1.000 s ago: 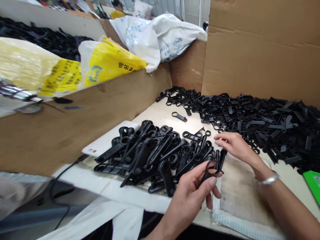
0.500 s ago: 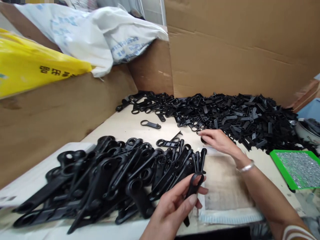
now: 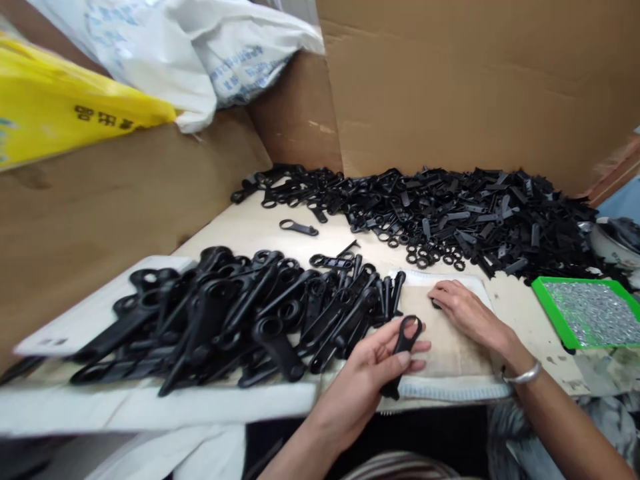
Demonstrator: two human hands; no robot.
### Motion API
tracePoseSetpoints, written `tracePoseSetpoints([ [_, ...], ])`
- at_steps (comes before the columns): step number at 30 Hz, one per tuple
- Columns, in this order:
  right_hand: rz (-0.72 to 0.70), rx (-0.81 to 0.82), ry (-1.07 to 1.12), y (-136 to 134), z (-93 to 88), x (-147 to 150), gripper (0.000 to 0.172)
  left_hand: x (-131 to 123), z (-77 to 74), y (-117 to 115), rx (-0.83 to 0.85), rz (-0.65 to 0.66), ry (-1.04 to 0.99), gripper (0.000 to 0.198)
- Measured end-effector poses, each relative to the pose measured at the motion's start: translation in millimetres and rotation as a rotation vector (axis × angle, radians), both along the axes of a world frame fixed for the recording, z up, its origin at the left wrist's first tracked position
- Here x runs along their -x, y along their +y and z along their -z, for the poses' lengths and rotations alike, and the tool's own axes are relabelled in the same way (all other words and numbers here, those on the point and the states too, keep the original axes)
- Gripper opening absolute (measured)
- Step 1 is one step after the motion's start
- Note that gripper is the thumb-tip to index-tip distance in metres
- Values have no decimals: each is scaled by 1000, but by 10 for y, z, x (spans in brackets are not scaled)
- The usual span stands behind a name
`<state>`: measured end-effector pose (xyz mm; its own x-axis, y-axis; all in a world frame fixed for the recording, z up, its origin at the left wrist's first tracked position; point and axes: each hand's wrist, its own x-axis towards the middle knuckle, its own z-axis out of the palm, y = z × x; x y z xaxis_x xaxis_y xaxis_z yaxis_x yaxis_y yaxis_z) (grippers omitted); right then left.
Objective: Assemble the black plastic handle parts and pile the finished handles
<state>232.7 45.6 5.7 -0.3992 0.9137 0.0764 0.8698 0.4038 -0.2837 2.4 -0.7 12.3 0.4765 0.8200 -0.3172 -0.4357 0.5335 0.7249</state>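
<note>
My left hand (image 3: 373, 363) grips a black plastic handle-shaped part (image 3: 403, 344), its ring end pointing up and away from me. The fingers are wrapped round its lower half. My right hand (image 3: 463, 312) rests over the brown cloth pad (image 3: 453, 357), fingertips bent round a small black piece (image 3: 435, 303) that is mostly hidden. Just beyond that hand lie several loose black rings (image 3: 423, 253). To the left of my left hand spreads a heap of similar black parts (image 3: 273, 327).
A large pile of black pieces (image 3: 465, 207) runs along the cardboard wall (image 3: 475, 87). At the right sits a green tray (image 3: 545, 307) of small shiny bits, with a bowl (image 3: 607, 243) behind it. White and yellow bags (image 3: 245, 50) hang over the left side.
My right hand has come back from the loose rings to the cloth pad, with a small black piece at its fingertips. My left hand keeps its part. The view has tipped downward.
</note>
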Motion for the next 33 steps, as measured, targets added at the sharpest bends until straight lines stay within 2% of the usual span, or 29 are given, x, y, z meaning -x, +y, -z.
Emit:
tracePoseSetpoints([
  [4, -32, 73, -48, -3, -50, -29, 22, 20, -36, -7, 10, -16, 4, 41],
  [7, -33, 72, -21, -88, -157, -37, 20, 5, -41, 3, 2, -20, -14, 38],
  [10, -25, -57, 215, -238, -273, 53, 21, -34, -27, 11, 2, -33, -26, 38],
  [13, -37, -197, 442, -373, -300, 258, 23, -68, -19, 18, -34, -24, -63, 40],
  [19, -104, -374, 412, -405, -174, 572, 22, -74, -17, 28, -147, 15, -100, 46],
  [23, -146, -375, 340, -386, -162, 575, 21, -59, 24, 5, -251, 7, 26, 47],
  [26, -140, -380, 320, -406, -156, 596, 22, -53, 63, -21, -411, 10, 234, 50],
  [30, -81, -410, 392, -457, -139, 662, 24, -35, 49, -16, -590, 30, 483, 51],
  [33, -47, -316, 509, -493, -164, 621, 24, -6, 3, 3, -692, 94, 624, 39],
])
